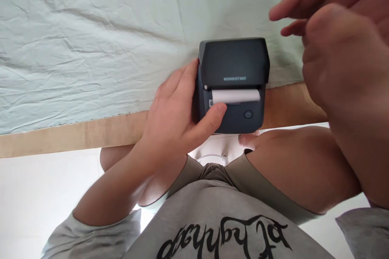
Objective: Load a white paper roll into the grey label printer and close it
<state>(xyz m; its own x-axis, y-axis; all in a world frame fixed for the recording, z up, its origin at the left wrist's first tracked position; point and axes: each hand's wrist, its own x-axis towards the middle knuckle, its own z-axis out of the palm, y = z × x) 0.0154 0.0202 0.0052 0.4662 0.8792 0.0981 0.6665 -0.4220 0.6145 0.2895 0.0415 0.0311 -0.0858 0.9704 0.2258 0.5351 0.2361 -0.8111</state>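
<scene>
A dark label printer (235, 60) marked NIIMBOT sits in the middle of the view, at the front edge of the cloth-covered table. A strip of white label paper (235, 96) sticks out of its front slot. Below the slot, at the right, is a round power button (248, 114). My left hand (173, 109) grips the printer's left side, with the thumb across its front just under the paper. At the upper right, slightly blurred, my right hand (334, 28) is raised off to the side of the printer. Its fingers are apart and I see nothing in them.
A wrinkled pale green cloth (91, 44) covers the table. Along the near side runs its bare wooden edge (75, 132). My legs (294, 161) are below that edge, above a white floor (42, 198).
</scene>
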